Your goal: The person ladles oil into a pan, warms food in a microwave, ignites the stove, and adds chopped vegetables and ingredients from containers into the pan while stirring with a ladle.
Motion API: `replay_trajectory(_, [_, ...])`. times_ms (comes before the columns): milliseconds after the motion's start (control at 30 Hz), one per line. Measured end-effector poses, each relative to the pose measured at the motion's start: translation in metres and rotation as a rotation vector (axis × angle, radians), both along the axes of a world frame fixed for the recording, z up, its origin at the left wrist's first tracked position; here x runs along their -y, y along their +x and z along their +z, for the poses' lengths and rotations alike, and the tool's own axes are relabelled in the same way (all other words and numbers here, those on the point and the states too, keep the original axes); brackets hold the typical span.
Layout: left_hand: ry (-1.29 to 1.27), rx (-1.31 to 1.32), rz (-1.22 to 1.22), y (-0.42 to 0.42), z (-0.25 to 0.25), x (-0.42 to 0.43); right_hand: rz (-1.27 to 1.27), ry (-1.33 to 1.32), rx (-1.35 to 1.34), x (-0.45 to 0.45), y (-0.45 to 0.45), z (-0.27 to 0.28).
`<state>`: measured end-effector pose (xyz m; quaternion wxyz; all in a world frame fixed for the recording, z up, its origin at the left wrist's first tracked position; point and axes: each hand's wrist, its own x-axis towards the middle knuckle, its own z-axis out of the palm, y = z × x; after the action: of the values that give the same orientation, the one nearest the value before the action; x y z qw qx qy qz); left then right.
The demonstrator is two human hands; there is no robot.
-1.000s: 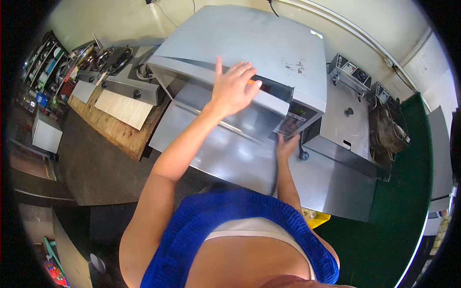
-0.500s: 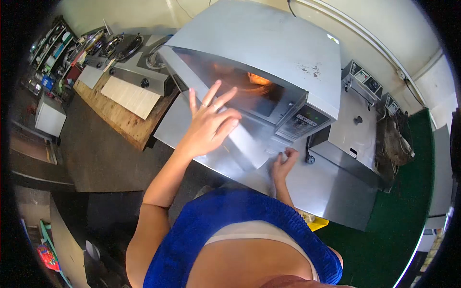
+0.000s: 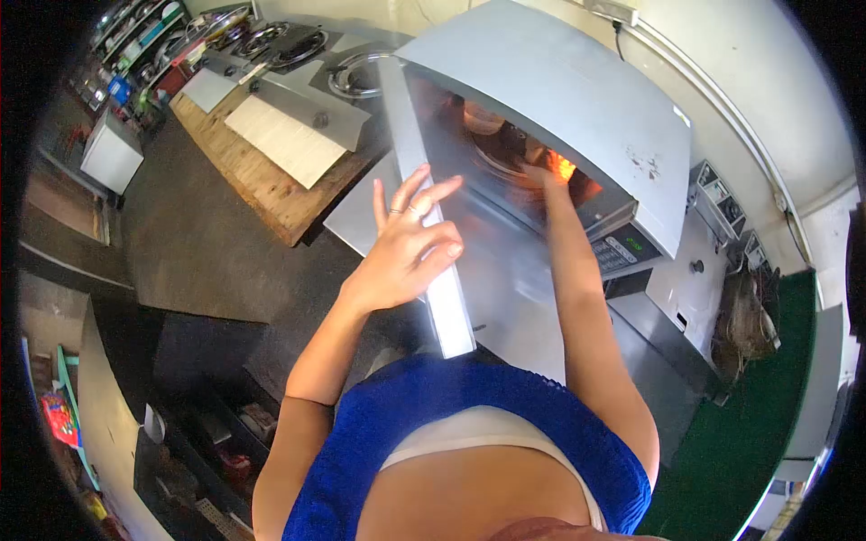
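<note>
The grey microwave oven (image 3: 550,81) stands with its door (image 3: 448,311) swung out toward me, the door's pale edge upright before my body. My left hand (image 3: 401,248) is at that edge, fingers spread and thumb apart, with nothing held; whether it touches the door I cannot tell. Inside the lit cavity is my right hand (image 3: 539,176), dim and blurred over the round turntable, its fingers not clear. A pale rounded vessel (image 3: 483,117) sits further back on the left of the cavity. Orange light glows beside my right hand.
A wooden table (image 3: 230,176) with a pale board (image 3: 284,140) and a gas stove (image 3: 289,45) stands to the left. The microwave rests on a metal table (image 3: 532,329). At right is a steel fryer-like appliance (image 3: 690,288) with a lid.
The microwave door has opened from nearly closed to wide. My right hand has gone from beside the control panel into the cavity. My left hand stays spread near the door, and the view has shifted.
</note>
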<state>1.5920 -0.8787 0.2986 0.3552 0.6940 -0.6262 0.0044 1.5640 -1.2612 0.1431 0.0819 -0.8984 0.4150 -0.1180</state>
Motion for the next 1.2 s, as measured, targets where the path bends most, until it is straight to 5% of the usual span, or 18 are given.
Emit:
replay_trajectory(100, [0.014,-0.015,0.01,0.005,-0.001,-0.008,0.086,-0.317,-0.139,-0.037,-0.007,0.037])
replay_trajectory(300, [0.011,-0.032,-0.016,0.01,0.0,-0.011,0.084,-0.349,-0.023,-0.028,0.006,0.026])
replay_trajectory(533, [0.002,-0.048,-0.048,0.011,-0.002,-0.007,-0.044,-0.573,0.316,0.015,0.009,-0.034])
replay_trajectory(600, [-0.001,-0.042,-0.051,0.011,-0.003,-0.006,0.153,-0.506,0.74,0.035,0.012,-0.054])
replay_trajectory(633, [-0.005,-0.038,-0.048,0.01,-0.003,-0.005,0.149,-0.508,0.74,0.062,0.015,-0.082])
replay_trajectory(700, [-0.011,-0.032,-0.05,0.009,-0.003,-0.004,0.266,-0.608,0.262,0.113,0.018,-0.135])
replay_trajectory(733, [-0.016,-0.033,-0.047,0.009,-0.003,-0.004,0.261,-0.61,0.261,0.104,0.017,-0.131])
replay_trajectory(800, [-0.023,-0.032,-0.048,0.008,-0.004,-0.003,0.355,-0.002,0.924,0.045,0.015,-0.1])
replay_trajectory(833, [-0.027,-0.024,-0.041,0.008,-0.006,-0.003,0.209,0.249,0.952,0.006,0.005,-0.075])
replay_trajectory(900, [-0.029,-0.016,-0.033,0.008,-0.006,-0.002,0.161,-0.364,0.057,-0.055,-0.028,-0.007])
replay_trajectory(1000, [-0.046,-0.008,-0.046,0.006,-0.006,-0.002,0.193,-0.346,0.347,-0.095,-0.059,0.003])
replay_trajectory(1200, [-0.049,-0.015,-0.026,0.001,-0.008,0.004,0.294,-0.244,0.436,-0.154,-0.143,0.002])
